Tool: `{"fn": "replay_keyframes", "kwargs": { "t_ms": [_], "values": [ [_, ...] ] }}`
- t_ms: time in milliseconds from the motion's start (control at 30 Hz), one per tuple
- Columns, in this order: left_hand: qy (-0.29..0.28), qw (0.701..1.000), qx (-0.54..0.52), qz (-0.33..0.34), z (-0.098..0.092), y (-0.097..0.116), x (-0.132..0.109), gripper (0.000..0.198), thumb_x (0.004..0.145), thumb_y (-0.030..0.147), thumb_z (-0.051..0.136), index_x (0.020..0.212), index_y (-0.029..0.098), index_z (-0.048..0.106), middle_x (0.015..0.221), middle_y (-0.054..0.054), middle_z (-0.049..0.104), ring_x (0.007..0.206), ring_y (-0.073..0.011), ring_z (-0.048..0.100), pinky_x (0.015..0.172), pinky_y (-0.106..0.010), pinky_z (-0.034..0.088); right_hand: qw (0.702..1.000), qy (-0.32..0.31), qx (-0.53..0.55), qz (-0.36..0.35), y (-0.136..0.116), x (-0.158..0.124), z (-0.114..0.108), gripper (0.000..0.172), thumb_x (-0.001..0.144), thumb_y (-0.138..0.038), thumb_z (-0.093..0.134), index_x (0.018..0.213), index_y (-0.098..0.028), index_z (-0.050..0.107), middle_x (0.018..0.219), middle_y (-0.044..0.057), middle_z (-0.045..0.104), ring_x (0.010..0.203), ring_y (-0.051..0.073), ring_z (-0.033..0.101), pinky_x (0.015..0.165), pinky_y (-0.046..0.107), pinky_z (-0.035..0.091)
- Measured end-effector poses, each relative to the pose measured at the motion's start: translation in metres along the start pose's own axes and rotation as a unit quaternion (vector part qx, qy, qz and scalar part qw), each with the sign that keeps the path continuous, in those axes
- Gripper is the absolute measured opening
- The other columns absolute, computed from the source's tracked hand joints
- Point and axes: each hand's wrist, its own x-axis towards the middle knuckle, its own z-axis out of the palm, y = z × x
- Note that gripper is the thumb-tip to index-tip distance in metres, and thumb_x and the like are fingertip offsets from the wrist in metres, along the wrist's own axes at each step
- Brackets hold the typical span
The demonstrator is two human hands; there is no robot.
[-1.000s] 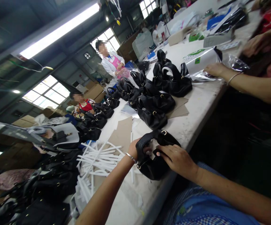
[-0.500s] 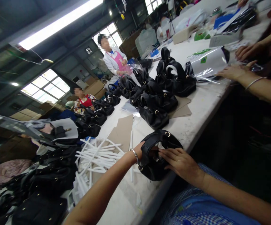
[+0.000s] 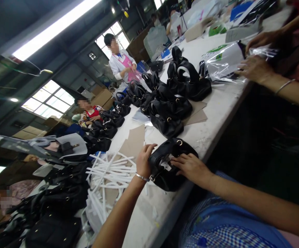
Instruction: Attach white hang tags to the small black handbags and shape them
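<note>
Black bag at the near edge of the tabletop. Right hand: fingertips at the bag's opening, by white material; cannot tell whether they pinch. Left hand against the bag's left side, fingers raised; grip unclear. White tubes heaped left of the bag. Beyond it, clustered black bags; farther beyond, rightward, a co-worker's hand at a clear-wrapped package.

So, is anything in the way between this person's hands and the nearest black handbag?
Nothing visible is: the right hand is at the opening of the black handbag, and the left hand is at its left side. White tubes lie farther left, not between.
</note>
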Motion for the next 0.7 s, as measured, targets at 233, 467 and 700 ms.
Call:
{"fn": "replay_keyframes", "kwargs": {
  "t_ms": [233,467,700],
  "values": [
    [-0.075,0.996,-0.055,0.000,0.018,-0.011,0.011,0.044,0.072,0.045,0.074,0.108,0.023,0.065,0.099,-0.004,0.067,0.088,-0.0212,0.064,0.081,-0.032,0.051,0.999,0.034,0.022,0.004,0.002,-0.005,0.011,0.043,0.080,-0.025,0.072,0.121,-0.026,0.058,0.121,0.004,0.064,0.107,0.023,0.055,0.080,0.036,0.038],
    [-0.086,0.995,-0.011,-0.056,0.032,-0.023,0.019,0.055,0.070,0.046,0.074,0.115,0.018,0.063,0.110,-0.011,0.065,0.102,-0.0283,0.061,0.092,-0.042,0.049,1.000,0.010,0.009,-0.001,0.001,0.006,0.003,0.040,0.078,-0.027,0.074,0.115,-0.026,0.059,0.114,0.002,0.066,0.102,0.022,0.056,0.076,0.036,0.036],
    [-0.103,0.988,-0.088,-0.071,0.047,-0.026,0.021,0.049,0.074,0.045,0.070,0.113,0.018,0.060,0.105,-0.007,0.067,0.097,-0.0218,0.062,0.090,-0.036,0.050,0.999,0.023,0.040,0.020,0.004,0.012,0.005,0.025,0.081,-0.023,0.071,0.105,-0.023,0.063,0.097,0.002,0.070,0.091,0.020,0.058,0.072,0.034,0.033]
  ]
}}
